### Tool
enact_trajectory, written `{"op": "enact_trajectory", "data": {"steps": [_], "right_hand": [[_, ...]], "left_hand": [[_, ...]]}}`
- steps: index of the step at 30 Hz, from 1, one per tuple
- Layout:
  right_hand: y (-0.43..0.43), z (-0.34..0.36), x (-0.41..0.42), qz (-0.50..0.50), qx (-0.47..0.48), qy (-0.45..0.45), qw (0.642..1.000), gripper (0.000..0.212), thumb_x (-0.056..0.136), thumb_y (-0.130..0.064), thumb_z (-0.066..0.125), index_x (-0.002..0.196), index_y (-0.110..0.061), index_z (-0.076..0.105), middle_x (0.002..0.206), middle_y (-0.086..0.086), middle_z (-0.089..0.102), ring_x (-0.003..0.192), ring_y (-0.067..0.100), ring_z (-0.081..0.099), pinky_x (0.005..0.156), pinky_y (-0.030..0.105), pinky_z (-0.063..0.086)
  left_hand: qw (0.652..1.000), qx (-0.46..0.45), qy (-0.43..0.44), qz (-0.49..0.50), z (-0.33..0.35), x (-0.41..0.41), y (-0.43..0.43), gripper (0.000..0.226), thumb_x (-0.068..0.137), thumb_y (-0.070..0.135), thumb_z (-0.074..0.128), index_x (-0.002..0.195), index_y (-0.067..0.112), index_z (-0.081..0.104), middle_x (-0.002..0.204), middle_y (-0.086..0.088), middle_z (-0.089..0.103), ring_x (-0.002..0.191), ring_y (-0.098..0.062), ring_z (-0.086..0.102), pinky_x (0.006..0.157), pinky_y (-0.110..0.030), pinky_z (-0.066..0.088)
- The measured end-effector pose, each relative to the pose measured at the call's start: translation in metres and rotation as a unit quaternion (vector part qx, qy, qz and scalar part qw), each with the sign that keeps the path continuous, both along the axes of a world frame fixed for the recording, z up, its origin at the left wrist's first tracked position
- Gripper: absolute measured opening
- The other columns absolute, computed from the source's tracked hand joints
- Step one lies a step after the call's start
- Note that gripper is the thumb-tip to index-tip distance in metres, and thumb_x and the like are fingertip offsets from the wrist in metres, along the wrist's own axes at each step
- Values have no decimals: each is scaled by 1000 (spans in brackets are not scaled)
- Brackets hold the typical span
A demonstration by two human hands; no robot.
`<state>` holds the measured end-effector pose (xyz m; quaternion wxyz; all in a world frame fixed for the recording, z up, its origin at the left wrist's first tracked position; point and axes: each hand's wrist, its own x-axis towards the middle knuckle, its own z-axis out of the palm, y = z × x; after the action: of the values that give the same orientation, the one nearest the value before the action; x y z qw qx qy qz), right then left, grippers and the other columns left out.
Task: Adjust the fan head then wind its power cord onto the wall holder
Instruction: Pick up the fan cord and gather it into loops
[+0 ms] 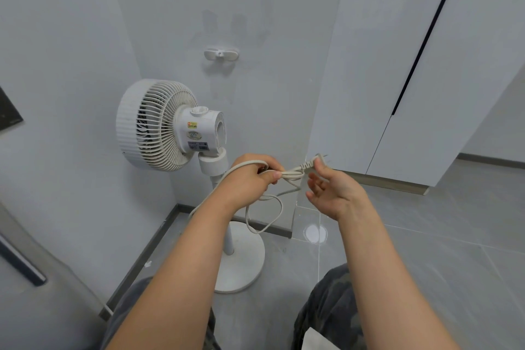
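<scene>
A white pedestal fan [159,125] stands in the corner, its head turned to the left. Its round base [241,261] sits on the floor tiles. The white wall holder [221,54] is fixed to the wall above the fan, with nothing wound on it. My left hand [251,176] grips a bunch of the beige power cord [267,216], and loops hang below it. The plug [315,160] sticks out to the right of that hand. My right hand [332,187] is beside the plug, index finger touching it, the other fingers spread.
White cabinet doors [397,65] with a dark gap fill the right side. Grey floor tiles [426,236] extend right and forward. A dark panel [8,113] is on the left wall. My knees in camouflage trousers [332,307] are at the bottom.
</scene>
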<state>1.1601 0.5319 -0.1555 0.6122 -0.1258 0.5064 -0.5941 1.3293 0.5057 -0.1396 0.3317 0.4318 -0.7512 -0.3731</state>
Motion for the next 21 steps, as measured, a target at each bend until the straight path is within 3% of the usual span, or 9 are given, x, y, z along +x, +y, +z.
{"op": "enact_trajectory", "data": {"steps": [5,9,12,14,17,21], "right_hand": [[-1,3,2,-56,-29,-23,998,15,91,-21,59,77,-14,58,83,1,55,80,12,52,89,33,36],[-1,6,7,-90,-61,-86,990,21,96,-19,51,77,-11,56,86,6,57,87,16,58,107,36,37],[-2,6,12,-88,-86,-136,983,20,100,-20,40,93,-9,54,105,13,63,114,25,57,109,37,37],[-2,6,14,-87,-94,-155,980,22,102,-22,36,101,-6,52,119,15,61,122,26,54,103,36,41],[-2,9,14,-103,-98,-150,978,22,101,-22,37,94,-7,52,102,10,64,109,23,58,92,34,45],[-4,11,14,-136,-94,-140,976,21,100,-19,42,85,-9,53,85,9,61,80,19,61,91,35,47]], "left_hand": [[998,41,43,-4,-6,2,-2,27,89,4,53,69,20,64,50,12,54,44,-1,44,47,-15,38],[992,79,93,0,-13,3,-5,20,92,3,47,79,1,61,63,-3,52,44,-6,40,46,-18,33],[981,129,144,11,-15,0,-5,26,95,2,41,75,7,57,63,-3,49,40,-5,37,42,-16,28],[967,177,186,2,-16,0,-4,29,97,2,37,75,9,54,62,-2,46,37,-3,33,39,-14,25],[940,241,241,-25,-17,3,-4,30,98,1,34,76,6,53,58,-2,44,35,-3,28,36,-14,20],[924,288,246,-53,-16,6,-3,32,99,3,33,75,6,53,51,3,43,33,-2,26,33,-12,18]]}}
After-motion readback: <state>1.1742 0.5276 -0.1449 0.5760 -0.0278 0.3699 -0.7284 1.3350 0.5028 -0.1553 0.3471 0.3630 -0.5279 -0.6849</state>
